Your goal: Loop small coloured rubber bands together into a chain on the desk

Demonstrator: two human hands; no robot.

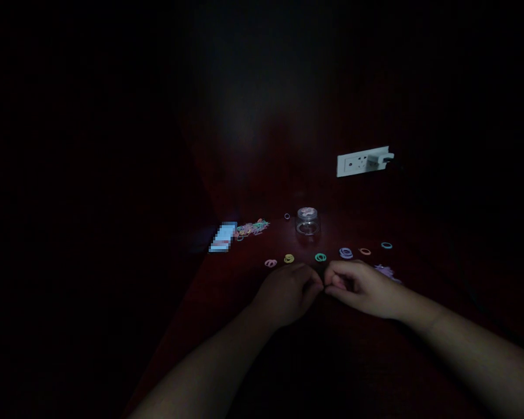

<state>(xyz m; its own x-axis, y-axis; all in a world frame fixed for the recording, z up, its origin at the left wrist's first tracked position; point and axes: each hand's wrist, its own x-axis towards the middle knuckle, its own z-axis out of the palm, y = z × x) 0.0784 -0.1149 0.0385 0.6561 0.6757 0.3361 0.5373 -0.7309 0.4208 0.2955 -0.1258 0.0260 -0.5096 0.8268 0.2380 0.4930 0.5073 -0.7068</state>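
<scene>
My left hand (290, 292) and my right hand (357, 286) meet near the middle of the dark red table, fingertips pinched and almost touching. Whatever they hold, if anything, is too small and dark to make out. Just beyond them lies a row of small coloured rings: pink (271, 263), yellow (289, 258), green (320, 257), purple (346, 253), orange (365, 251) and blue (386, 245). Beside my right hand, partly behind the wrist, is a small purple pile (388, 272).
A clear lidded jar (308, 222) stands behind the rings, with a small ring (287, 216) to its left. Farther left are a mixed pile of coloured bands (251, 229) and a lit phone (223, 237). A wall socket (362, 162) holds a plug.
</scene>
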